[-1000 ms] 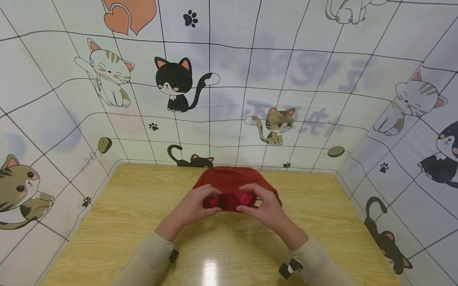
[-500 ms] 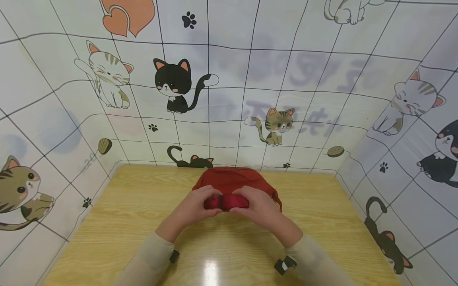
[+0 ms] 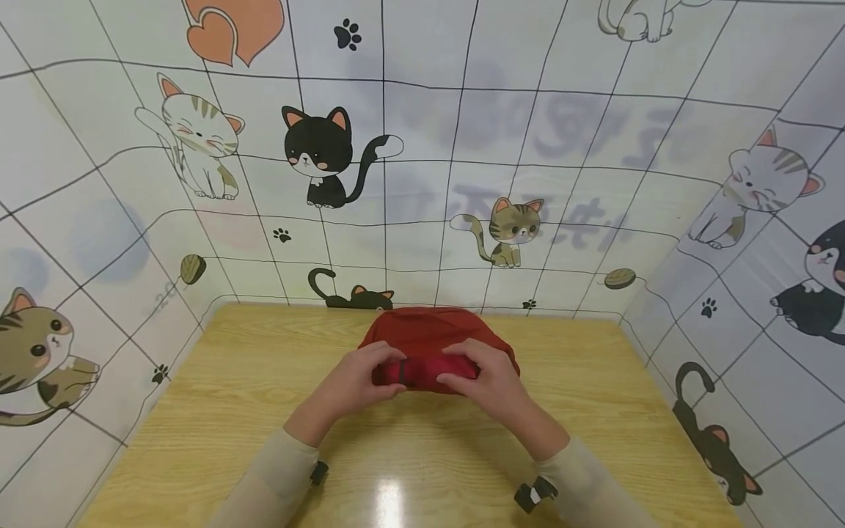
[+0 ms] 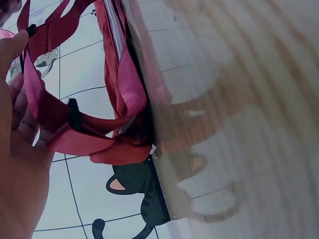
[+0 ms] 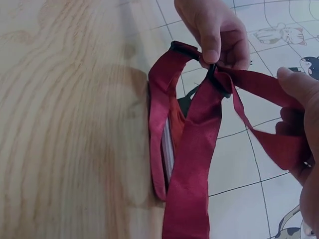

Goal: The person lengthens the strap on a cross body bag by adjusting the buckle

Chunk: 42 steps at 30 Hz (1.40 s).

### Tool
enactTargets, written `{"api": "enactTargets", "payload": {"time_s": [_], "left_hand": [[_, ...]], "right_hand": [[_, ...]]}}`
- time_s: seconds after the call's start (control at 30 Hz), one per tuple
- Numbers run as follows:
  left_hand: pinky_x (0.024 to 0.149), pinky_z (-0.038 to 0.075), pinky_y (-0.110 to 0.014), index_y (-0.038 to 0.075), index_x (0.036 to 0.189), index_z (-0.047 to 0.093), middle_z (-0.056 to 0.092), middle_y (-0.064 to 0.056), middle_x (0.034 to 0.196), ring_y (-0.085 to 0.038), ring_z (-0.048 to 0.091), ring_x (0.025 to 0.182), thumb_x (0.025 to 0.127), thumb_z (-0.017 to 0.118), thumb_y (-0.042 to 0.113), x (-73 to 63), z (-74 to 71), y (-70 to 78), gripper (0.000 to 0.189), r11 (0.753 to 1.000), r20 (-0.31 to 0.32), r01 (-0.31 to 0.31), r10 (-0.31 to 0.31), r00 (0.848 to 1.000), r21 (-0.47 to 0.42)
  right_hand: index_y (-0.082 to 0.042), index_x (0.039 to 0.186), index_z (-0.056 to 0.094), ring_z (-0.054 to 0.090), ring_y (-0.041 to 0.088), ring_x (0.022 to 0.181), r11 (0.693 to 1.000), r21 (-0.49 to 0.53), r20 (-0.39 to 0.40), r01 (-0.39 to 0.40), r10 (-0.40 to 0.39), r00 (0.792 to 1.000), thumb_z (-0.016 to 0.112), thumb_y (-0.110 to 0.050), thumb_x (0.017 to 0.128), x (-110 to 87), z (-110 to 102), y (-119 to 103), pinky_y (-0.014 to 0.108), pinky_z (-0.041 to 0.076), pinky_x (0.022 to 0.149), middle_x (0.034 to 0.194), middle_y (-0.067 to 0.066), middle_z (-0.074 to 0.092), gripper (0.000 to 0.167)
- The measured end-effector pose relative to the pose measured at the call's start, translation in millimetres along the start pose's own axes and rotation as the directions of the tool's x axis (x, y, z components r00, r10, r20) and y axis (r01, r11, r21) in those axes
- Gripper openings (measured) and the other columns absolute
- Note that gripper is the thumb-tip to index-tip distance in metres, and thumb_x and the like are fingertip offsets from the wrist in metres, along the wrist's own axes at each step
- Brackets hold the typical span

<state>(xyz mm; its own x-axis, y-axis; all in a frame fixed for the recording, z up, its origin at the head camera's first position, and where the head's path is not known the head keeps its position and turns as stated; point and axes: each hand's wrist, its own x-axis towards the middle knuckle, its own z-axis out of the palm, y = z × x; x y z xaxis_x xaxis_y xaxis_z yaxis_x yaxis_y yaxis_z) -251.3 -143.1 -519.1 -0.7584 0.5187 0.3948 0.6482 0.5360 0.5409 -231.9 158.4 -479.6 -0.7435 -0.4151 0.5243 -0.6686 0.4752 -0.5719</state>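
A red bag (image 3: 432,330) with a pale zip lies at the far side of the table, behind both hands. Its darker red strap (image 3: 425,369) is raised in front of it, stretched between the hands. My left hand (image 3: 346,389) pinches the strap by a black slider (image 5: 215,79), thumb against fingers. A short way to the right, my right hand (image 3: 498,385) grips a folded length of the same strap. In the right wrist view, that length runs in two loose bands from the slider to the right hand (image 5: 306,119). A second black strap fitting (image 4: 75,114) hangs lower, in the left wrist view.
The pale wooden table (image 3: 251,367) carries the bag close to its back edge. A cloth wall (image 3: 422,183) printed with cats and a grid rises directly behind the bag and along both sides.
My right hand first moved left, close to the left hand, then drew back right with the strap stretched between them. My left hand has stayed nearly in place, pinching the strap.
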Motion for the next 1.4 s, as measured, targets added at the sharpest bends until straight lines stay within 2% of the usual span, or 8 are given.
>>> {"api": "enactTargets", "payload": {"time_s": [0.3, 0.5, 0.67, 0.8, 0.9, 1.0, 1.17, 1.4], "left_hand": [[0.085, 0.058, -0.031, 0.022, 0.128, 0.074, 0.068, 0.013, 0.115, -0.008, 0.062, 0.099, 0.091, 0.095, 0.023, -1.3, 0.6, -5.4, 0.042, 1.0, 0.007, 0.011, -0.011, 1.0, -0.02], [0.083, 0.057, -0.031, 0.022, 0.127, 0.074, 0.067, 0.014, 0.113, -0.009, 0.061, 0.097, 0.09, 0.096, 0.02, -1.6, -1.3, -2.8, 0.043, 0.999, 0.018, 0.026, -0.025, 1.0, -0.022], [0.083, 0.057, -0.031, 0.021, 0.128, 0.074, 0.067, 0.013, 0.113, -0.009, 0.061, 0.097, 0.09, 0.096, 0.02, -1.5, -3.4, 0.5, 0.044, 0.999, 0.03, 0.04, -0.04, 0.999, -0.014], [0.083, 0.057, -0.031, 0.021, 0.128, 0.074, 0.067, 0.013, 0.112, -0.009, 0.061, 0.097, 0.09, 0.096, 0.02, -1.5, -2.8, -0.7, 0.044, 1.0, 0.026, 0.029, -0.028, 0.999, -0.005], [0.082, 0.056, -0.03, 0.021, 0.128, 0.074, 0.067, 0.013, 0.112, -0.009, 0.061, 0.096, 0.089, 0.096, 0.021, -1.9, -1.9, -2.6, 0.044, 1.0, 0.019, 0.017, -0.017, 1.0, 0.003], [0.082, 0.056, -0.03, 0.021, 0.127, 0.074, 0.067, 0.014, 0.111, -0.009, 0.061, 0.096, 0.089, 0.096, 0.021, -2.1, -1.6, -3.5, 0.044, 1.0, 0.015, 0.016, -0.016, 1.0, 0.005], [0.081, 0.056, -0.031, 0.02, 0.126, 0.075, 0.066, 0.013, 0.111, -0.01, 0.061, 0.095, 0.089, 0.096, 0.021, -1.7, -2.8, -3.5, 0.043, 1.0, 0.019, 0.025, -0.025, 1.0, 0.0], [0.081, 0.056, -0.031, 0.021, 0.126, 0.075, 0.067, 0.012, 0.109, -0.009, 0.06, 0.093, 0.09, 0.095, 0.021, -0.3, -5.9, -2.5, 0.041, 0.999, 0.031, 0.037, -0.037, 0.999, -0.01]], "right_hand": [[-0.013, 0.137, 0.071, 0.068, 0.017, 0.112, 1.0, 0.022, 0.08, -0.02, 0.018, 0.997, 0.096, -0.021, 0.09, -10.4, -6, 13, 0.039, 0.064, 0.089, 0.13, -0.001, 0.072, 0.054], [-0.008, 0.133, 0.07, 0.073, 0.024, 0.118, 1.0, -0.015, 0.034, 0.015, -0.014, 0.999, 0.091, -0.009, 0.093, -18.7, -20, 32, 0.048, 0.061, 0.099, 0.129, 0.005, 0.073, 0.045], [-0.01, 0.132, 0.072, 0.07, 0.024, 0.11, 0.997, -0.077, 0.05, -0.022, 0.026, 0.998, 0.088, -0.007, 0.095, -32.1, -33, 51, 0.042, 0.062, 0.083, 0.125, 0.0, 0.072, 0.041], [-0.008, 0.131, 0.072, 0.067, 0.03, 0.106, 0.993, -0.071, 0.106, -0.095, 0.102, 0.989, 0.089, -0.005, 0.094, -44.0, -36, 66, 0.04, 0.063, 0.07, 0.121, 0.007, 0.072, 0.041], [-0.004, 0.13, 0.073, 0.071, 0.035, 0.106, 0.99, -0.081, 0.161, -0.112, 0.124, 0.979, 0.088, -0.003, 0.094, -48.9, -31, 76, 0.039, 0.066, 0.073, 0.119, 0.013, 0.075, 0.04], [-0.001, 0.127, 0.074, 0.075, 0.029, 0.101, 0.99, -0.112, 0.2, -0.089, 0.11, 0.974, 0.087, -0.001, 0.094, -50.7, -24, 83, 0.038, 0.066, 0.078, 0.114, 0.011, 0.079, 0.035], [-0.013, 0.119, 0.081, 0.073, 0.013, 0.094, 0.978, -0.196, 0.188, -0.077, 0.115, 0.975, 0.088, -0.003, 0.093, -53.1, -17, 88, 0.039, 0.06, 0.087, 0.107, -0.006, 0.081, 0.028], [-0.018, 0.115, 0.084, 0.072, 0.013, 0.095, 0.971, -0.238, 0.122, 0.026, 0.003, 0.993, 0.089, 0.001, 0.09, -58.9, -22, 91, 0.046, 0.056, 0.086, 0.107, -0.008, 0.081, 0.032]]}}
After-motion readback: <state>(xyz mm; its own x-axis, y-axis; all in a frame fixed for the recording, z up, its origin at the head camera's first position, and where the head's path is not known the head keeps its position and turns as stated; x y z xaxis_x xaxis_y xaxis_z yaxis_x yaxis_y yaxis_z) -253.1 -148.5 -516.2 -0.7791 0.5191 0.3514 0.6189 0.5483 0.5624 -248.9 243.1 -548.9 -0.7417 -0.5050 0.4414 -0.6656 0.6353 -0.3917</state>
